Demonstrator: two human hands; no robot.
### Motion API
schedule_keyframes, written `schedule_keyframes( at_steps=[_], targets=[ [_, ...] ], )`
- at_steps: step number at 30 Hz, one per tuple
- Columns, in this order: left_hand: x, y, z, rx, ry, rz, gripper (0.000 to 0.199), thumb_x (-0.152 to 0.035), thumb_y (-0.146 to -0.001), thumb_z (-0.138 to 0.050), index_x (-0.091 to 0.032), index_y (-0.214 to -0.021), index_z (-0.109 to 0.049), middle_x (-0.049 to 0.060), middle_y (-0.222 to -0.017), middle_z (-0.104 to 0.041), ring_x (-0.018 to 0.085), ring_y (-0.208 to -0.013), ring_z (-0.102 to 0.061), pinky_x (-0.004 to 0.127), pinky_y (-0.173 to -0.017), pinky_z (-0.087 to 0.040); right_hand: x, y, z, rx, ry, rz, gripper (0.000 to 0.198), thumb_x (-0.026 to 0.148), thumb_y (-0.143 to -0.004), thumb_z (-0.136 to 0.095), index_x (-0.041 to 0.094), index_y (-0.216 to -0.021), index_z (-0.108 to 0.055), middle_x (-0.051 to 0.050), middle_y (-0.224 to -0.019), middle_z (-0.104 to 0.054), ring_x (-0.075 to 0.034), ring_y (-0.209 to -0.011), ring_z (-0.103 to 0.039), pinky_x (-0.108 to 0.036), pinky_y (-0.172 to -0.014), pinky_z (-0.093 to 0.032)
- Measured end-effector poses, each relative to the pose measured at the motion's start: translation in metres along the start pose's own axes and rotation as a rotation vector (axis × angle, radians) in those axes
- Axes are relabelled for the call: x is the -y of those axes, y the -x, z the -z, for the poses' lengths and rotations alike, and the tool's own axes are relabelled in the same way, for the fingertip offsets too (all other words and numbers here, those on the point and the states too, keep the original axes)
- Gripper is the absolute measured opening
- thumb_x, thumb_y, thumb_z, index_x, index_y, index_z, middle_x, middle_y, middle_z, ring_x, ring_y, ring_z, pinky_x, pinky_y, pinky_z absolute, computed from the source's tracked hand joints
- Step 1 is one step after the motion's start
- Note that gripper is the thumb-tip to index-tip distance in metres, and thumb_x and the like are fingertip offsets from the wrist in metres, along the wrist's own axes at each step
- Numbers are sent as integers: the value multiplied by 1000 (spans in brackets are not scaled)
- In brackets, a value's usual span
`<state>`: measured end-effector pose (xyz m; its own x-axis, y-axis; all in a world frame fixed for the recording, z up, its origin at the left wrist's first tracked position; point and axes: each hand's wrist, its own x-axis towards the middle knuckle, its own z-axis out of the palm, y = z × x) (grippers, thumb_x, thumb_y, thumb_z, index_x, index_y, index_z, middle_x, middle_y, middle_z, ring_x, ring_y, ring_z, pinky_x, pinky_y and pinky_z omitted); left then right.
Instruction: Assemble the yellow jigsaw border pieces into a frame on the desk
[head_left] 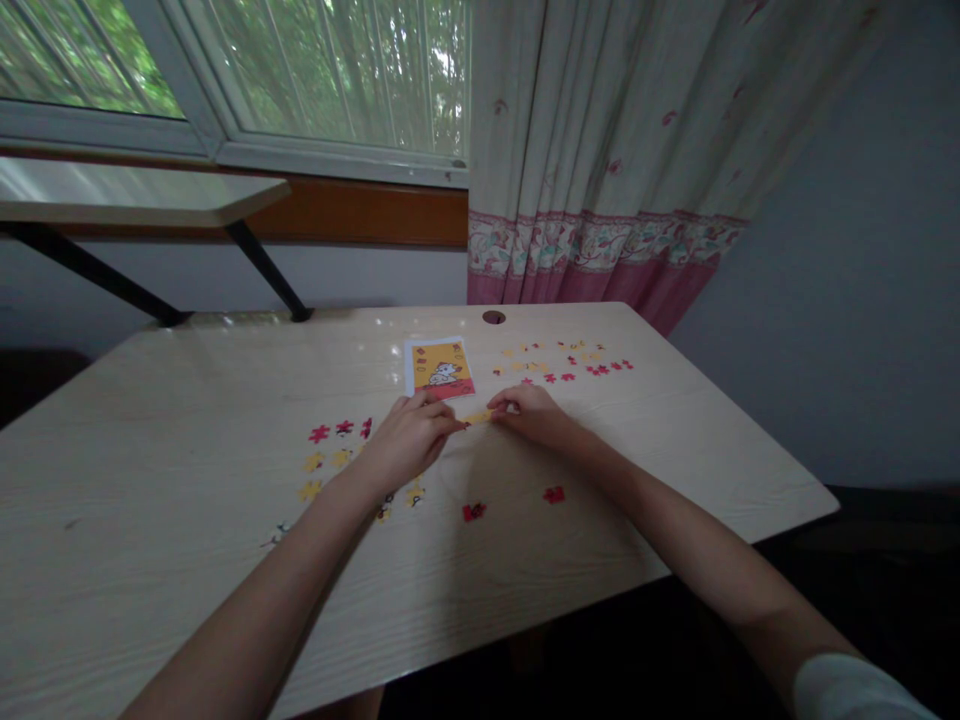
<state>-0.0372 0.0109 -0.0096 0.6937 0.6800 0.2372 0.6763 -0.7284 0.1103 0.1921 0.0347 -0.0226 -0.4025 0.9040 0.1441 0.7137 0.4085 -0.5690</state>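
Yellow puzzle pieces (478, 417) lie between my hands at the middle of the table, just in front of the picture card. My left hand (414, 432) pinches their left end, where a dark reddish spot shows. On the right end, the thumb and fingertips of my right hand (531, 412) are closed. The picture card (442, 370) shows a white cartoon animal on yellow and red. Two red pieces, one dark-marked (474, 512) and one plainer (554, 495), rest nearer to me. How the held pieces join is too small to make out.
Several loose pieces (313, 462) are spread left of my left hand, partly hidden by my forearm. More yellow and red pieces (600, 370) lie in rows at the back right. A raised shelf (150, 195) stands back left; a cable hole (493, 317) is near the curtain (585, 240).
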Motion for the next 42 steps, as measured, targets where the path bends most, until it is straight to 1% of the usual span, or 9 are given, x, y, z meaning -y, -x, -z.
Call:
schedule_keyframes(
  at_steps=[3,8,13,20,27,31,35,39,42],
  targets=[
    [0,0,1,3,-5,4,26,-17,-88,-48,-23,-102,-69,5,-95,-67,24,-93,-49,36,-75,-38,-1,0,-1,-14,65,82,10,16,-77,-65,18,-86,-70,-4,-84,-69,-16,-83,-59,-30,-81,-40],
    [0,0,1,0,-17,7,27,-16,-88,-48,-25,-102,-69,5,-97,-67,25,-94,-49,37,-76,-38,-6,2,-4,-47,74,190,10,16,-78,-65,19,-87,-70,-6,-89,-68,-17,-87,-59,-32,-83,-41],
    [1,1,0,-11,-9,6,26,-18,-88,-48,-26,-102,-69,5,-96,-67,24,-94,-49,35,-76,-37,-7,3,-5,-29,81,204,9,17,-79,-64,18,-86,-69,-6,-89,-68,-17,-86,-59,-32,-83,-41],
    [0,1,1,9,-43,2,24,-18,-89,-49,-23,-101,-68,5,-96,-66,25,-95,-49,35,-75,-37,-9,3,-8,-52,79,247,10,17,-79,-64,16,-87,-68,-7,-88,-68,-18,-85,-59,-31,-81,-41],
    [1,1,0,-14,-34,6,22,-20,-90,-47,-22,-100,-66,6,-95,-67,25,-96,-49,36,-76,-37,-3,5,-8,-49,57,253,10,17,-79,-63,17,-88,-67,-7,-89,-67,-17,-86,-59,-31,-82,-41],
    [2,2,6,-25,-36,38,22,-18,-87,-48,-21,-101,-65,6,-96,-67,25,-97,-49,37,-78,-37,-7,5,4,-64,36,227,13,17,-80,-60,17,-90,-68,-7,-89,-68,-17,-87,-59,-32,-83,-41],
    [4,3,11,-40,-52,79,22,-17,-85,-49,-19,-100,-66,8,-96,-66,26,-96,-49,38,-78,-38,-27,8,31,-99,76,122,11,20,-80,-59,19,-86,-69,-5,-87,-69,-18,-87,-59,-33,-83,-41],
    [2,3,10,-20,-48,45,21,-17,-86,-47,-19,-95,-66,7,-93,-65,24,-92,-49,37,-78,-39,-50,16,54,-85,121,78,14,24,-81,-58,18,-85,-70,-6,-86,-69,-18,-83,-59,-32,-80,-41],
    [-1,2,7,-5,-24,10,24,-20,-90,-44,-17,-96,-66,8,-92,-64,23,-91,-50,37,-79,-40,-58,19,56,-55,96,69,16,24,-82,-56,17,-87,-70,-6,-84,-68,-15,-77,-57,-29,-75,-41]
  ],
)
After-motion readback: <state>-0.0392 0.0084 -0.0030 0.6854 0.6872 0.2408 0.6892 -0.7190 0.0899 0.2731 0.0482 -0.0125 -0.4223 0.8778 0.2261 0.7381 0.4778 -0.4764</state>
